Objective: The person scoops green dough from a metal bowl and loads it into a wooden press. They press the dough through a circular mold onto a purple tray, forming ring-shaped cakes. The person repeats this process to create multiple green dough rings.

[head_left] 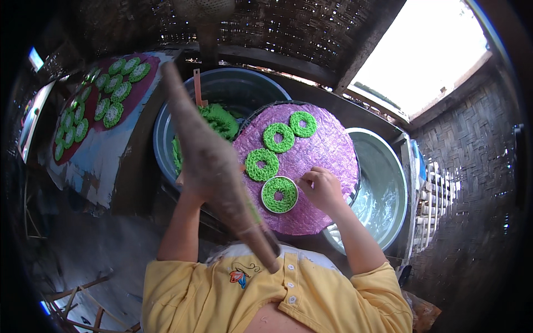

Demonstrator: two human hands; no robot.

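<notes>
A long brown wooden tool (214, 164), thick in the middle with narrower ends, slants blurred across the view. At its left edge is my left hand (192, 194); most of its fingers are hidden behind the wood, which it appears to hold up. My right hand (322, 190) rests over the round pink mat (327, 147) with fingers curled; anything within them is hidden. Just left of those fingertips, a thin pale ring mould (296, 195) surrounds a green noodle-like ring (271, 192). Further green rings (278, 137) run up the mat in a line, each with a centre hole.
Behind the tool stands a blue-grey basin (250, 75) with green dough (218, 121) and a flat pinkish stick (197, 86). A pale green basin (383, 188) sits under the mat's right side. Several green-and-white rings (113, 115) lie on a dark red sheet at left.
</notes>
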